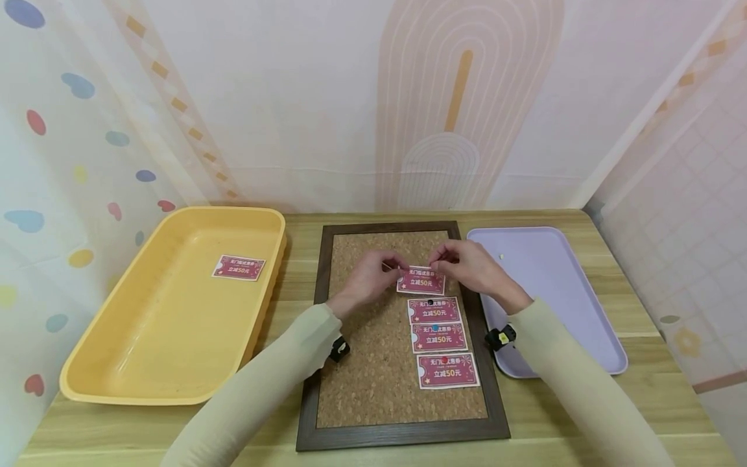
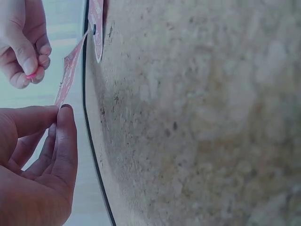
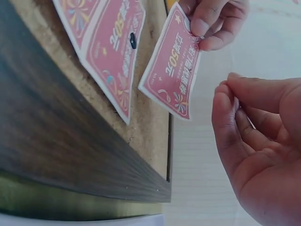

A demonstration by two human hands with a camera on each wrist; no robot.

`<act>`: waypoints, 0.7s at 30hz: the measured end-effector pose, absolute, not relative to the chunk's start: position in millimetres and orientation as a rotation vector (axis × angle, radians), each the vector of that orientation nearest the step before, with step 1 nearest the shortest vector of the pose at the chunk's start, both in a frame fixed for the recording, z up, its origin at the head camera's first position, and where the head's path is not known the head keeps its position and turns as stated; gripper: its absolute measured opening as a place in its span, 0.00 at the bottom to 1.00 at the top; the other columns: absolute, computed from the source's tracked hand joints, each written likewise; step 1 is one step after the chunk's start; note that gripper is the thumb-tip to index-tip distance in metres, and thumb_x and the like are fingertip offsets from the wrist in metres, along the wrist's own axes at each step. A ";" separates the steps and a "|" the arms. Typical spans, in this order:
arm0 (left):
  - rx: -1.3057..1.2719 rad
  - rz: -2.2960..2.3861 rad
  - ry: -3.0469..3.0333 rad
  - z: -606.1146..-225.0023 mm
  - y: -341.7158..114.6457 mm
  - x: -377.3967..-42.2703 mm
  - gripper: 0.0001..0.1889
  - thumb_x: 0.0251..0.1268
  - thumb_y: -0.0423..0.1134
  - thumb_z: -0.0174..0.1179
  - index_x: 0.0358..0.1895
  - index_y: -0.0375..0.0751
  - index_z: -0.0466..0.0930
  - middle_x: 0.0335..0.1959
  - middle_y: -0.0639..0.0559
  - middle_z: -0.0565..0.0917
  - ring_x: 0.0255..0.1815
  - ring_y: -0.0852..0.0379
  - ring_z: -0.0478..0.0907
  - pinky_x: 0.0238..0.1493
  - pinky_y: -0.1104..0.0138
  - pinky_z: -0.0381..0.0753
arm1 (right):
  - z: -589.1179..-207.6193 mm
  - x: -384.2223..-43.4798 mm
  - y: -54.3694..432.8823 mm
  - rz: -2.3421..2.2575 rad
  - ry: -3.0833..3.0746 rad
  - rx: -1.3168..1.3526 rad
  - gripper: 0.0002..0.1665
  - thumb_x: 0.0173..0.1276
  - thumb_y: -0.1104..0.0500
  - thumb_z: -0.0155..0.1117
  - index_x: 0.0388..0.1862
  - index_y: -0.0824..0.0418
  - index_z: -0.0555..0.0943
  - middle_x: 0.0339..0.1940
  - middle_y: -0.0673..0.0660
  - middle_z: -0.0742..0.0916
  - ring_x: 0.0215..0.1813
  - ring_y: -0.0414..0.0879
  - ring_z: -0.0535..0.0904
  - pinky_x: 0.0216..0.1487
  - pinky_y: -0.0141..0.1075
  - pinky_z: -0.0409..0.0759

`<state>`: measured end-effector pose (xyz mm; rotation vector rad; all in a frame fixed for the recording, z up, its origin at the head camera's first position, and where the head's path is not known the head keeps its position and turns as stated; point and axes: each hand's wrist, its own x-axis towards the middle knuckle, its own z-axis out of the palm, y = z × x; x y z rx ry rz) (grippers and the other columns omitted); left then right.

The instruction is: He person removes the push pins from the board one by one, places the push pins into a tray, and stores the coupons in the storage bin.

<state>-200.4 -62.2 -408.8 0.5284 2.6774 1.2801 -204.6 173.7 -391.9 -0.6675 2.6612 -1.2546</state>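
My left hand (image 1: pixel 371 277) pinches a red-pink paper coupon (image 1: pixel 421 284) by its upper left part, over the upper right of a framed corkboard (image 1: pixel 362 363). In the left wrist view the coupon (image 2: pixel 70 70) tilts and stands off the cork. Close to its upper right corner is my right hand (image 1: pixel 475 264); its thumb and finger pinch a small pink-red push pin (image 2: pixel 31 76). Below, three like coupons lie in a column on the cork: one with a black pin (image 1: pixel 431 302), one with a blue pin (image 1: pixel 435 327), one with a red pin (image 1: pixel 444 359).
On the left stands a yellow tub (image 1: pixel 70 383) with one coupon (image 1: pixel 238 268) inside. A lilac tray (image 1: pixel 560 298) lies right of the board, with a tiny pale object (image 1: pixel 501 257) on it. A patterned wall covering (image 1: pixel 292 97) rises behind the wooden table (image 1: pixel 297 259).
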 end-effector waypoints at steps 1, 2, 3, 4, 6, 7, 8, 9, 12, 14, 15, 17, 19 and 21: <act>0.524 1.294 2.679 -408.8 -62.9 -199.9 0.05 0.71 0.30 0.64 0.44 0.38 0.89 0.44 0.47 0.88 0.43 0.53 0.83 0.44 0.62 0.83 | -390.9 -203.4 174.4 -1.267 2.674 -0.664 0.04 0.74 0.64 0.65 0.41 0.62 0.86 0.38 0.54 0.88 0.39 0.46 0.81 0.43 0.40 0.79; 0.517 1.307 2.679 -409.0 -63.6 -199.4 0.05 0.71 0.31 0.64 0.45 0.38 0.89 0.44 0.46 0.88 0.42 0.53 0.83 0.42 0.63 0.83 | -390.3 -202.6 175.2 -1.279 2.688 -0.667 0.04 0.75 0.64 0.65 0.42 0.62 0.86 0.38 0.55 0.88 0.40 0.46 0.81 0.43 0.40 0.78; 0.512 1.316 2.680 -409.1 -64.3 -198.8 0.05 0.71 0.31 0.65 0.45 0.38 0.89 0.44 0.46 0.88 0.42 0.53 0.83 0.41 0.63 0.83 | -389.7 -201.8 175.9 -1.288 2.699 -0.664 0.04 0.75 0.63 0.65 0.42 0.62 0.86 0.39 0.55 0.88 0.40 0.46 0.81 0.42 0.39 0.78; 0.505 1.322 2.685 -409.2 -65.0 -198.3 0.06 0.71 0.32 0.65 0.45 0.39 0.89 0.44 0.47 0.89 0.41 0.53 0.83 0.40 0.64 0.82 | -388.8 -200.8 176.4 -1.298 2.707 -0.659 0.04 0.75 0.63 0.65 0.42 0.62 0.86 0.39 0.55 0.89 0.40 0.46 0.81 0.42 0.39 0.78; 0.500 1.343 2.682 -408.8 -66.2 -196.9 0.06 0.71 0.32 0.65 0.46 0.39 0.89 0.44 0.47 0.89 0.40 0.54 0.83 0.38 0.65 0.82 | -386.7 -198.7 177.3 -1.318 2.720 -0.644 0.04 0.75 0.63 0.66 0.43 0.62 0.86 0.40 0.56 0.89 0.39 0.46 0.81 0.41 0.38 0.78; 0.493 1.354 2.680 -408.1 -66.7 -195.9 0.06 0.72 0.32 0.64 0.46 0.39 0.89 0.44 0.47 0.89 0.39 0.54 0.82 0.37 0.65 0.81 | -385.4 -197.4 177.7 -1.324 2.727 -0.632 0.04 0.75 0.62 0.66 0.43 0.62 0.86 0.40 0.56 0.89 0.39 0.47 0.81 0.40 0.37 0.78; 0.488 1.368 2.676 -407.3 -67.1 -194.8 0.07 0.72 0.32 0.64 0.46 0.39 0.89 0.44 0.47 0.88 0.39 0.55 0.82 0.36 0.65 0.81 | -384.4 -196.6 178.4 -1.329 2.733 -0.621 0.04 0.75 0.62 0.66 0.43 0.61 0.86 0.40 0.56 0.89 0.38 0.47 0.80 0.39 0.37 0.78; 0.488 1.376 2.676 -406.3 -67.6 -193.7 0.07 0.72 0.32 0.64 0.47 0.39 0.89 0.44 0.47 0.88 0.38 0.55 0.82 0.36 0.65 0.80 | -383.0 -195.3 179.1 -1.337 2.736 -0.605 0.05 0.75 0.62 0.66 0.44 0.61 0.86 0.40 0.56 0.89 0.38 0.48 0.80 0.38 0.37 0.78; 0.486 1.424 2.668 -402.8 -69.2 -190.1 0.08 0.73 0.32 0.63 0.49 0.39 0.89 0.44 0.47 0.88 0.38 0.55 0.81 0.35 0.65 0.80 | -379.2 -192.5 181.5 -1.355 2.750 -0.575 0.05 0.76 0.61 0.66 0.45 0.61 0.86 0.39 0.55 0.89 0.37 0.50 0.80 0.36 0.36 0.77; 0.505 1.448 2.673 -400.7 -70.0 -188.5 0.08 0.73 0.31 0.62 0.49 0.39 0.88 0.46 0.47 0.88 0.38 0.55 0.81 0.36 0.65 0.81 | -377.1 -191.1 183.3 -1.367 2.757 -0.567 0.05 0.76 0.61 0.66 0.45 0.61 0.86 0.39 0.55 0.88 0.36 0.50 0.80 0.36 0.35 0.76; 0.511 1.460 2.677 -399.2 -70.5 -187.5 0.08 0.74 0.31 0.62 0.49 0.40 0.88 0.46 0.47 0.88 0.39 0.55 0.81 0.36 0.65 0.81 | -375.9 -190.5 184.2 -1.372 2.763 -0.571 0.05 0.76 0.61 0.66 0.45 0.61 0.86 0.39 0.55 0.88 0.36 0.50 0.79 0.36 0.35 0.76; 0.522 1.489 2.681 -396.5 -72.1 -185.6 0.09 0.74 0.31 0.61 0.49 0.40 0.88 0.48 0.47 0.88 0.39 0.55 0.82 0.37 0.65 0.81 | -374.0 -190.0 185.1 -1.383 2.767 -0.582 0.06 0.76 0.61 0.65 0.46 0.62 0.86 0.39 0.56 0.88 0.36 0.48 0.78 0.36 0.34 0.75; 0.539 1.500 2.696 -393.9 -73.8 -183.9 0.09 0.74 0.31 0.61 0.50 0.41 0.89 0.49 0.47 0.88 0.40 0.55 0.82 0.38 0.64 0.81 | -371.9 -189.5 186.1 -1.394 2.770 -0.595 0.06 0.76 0.62 0.65 0.46 0.62 0.86 0.40 0.57 0.89 0.36 0.48 0.77 0.36 0.34 0.75; 0.540 1.508 2.704 -391.6 -75.7 -182.1 0.10 0.75 0.32 0.60 0.51 0.41 0.88 0.48 0.48 0.88 0.38 0.55 0.81 0.37 0.64 0.80 | -369.9 -189.1 187.2 -1.404 2.763 -0.597 0.06 0.76 0.62 0.65 0.46 0.62 0.86 0.40 0.59 0.89 0.36 0.48 0.77 0.36 0.33 0.74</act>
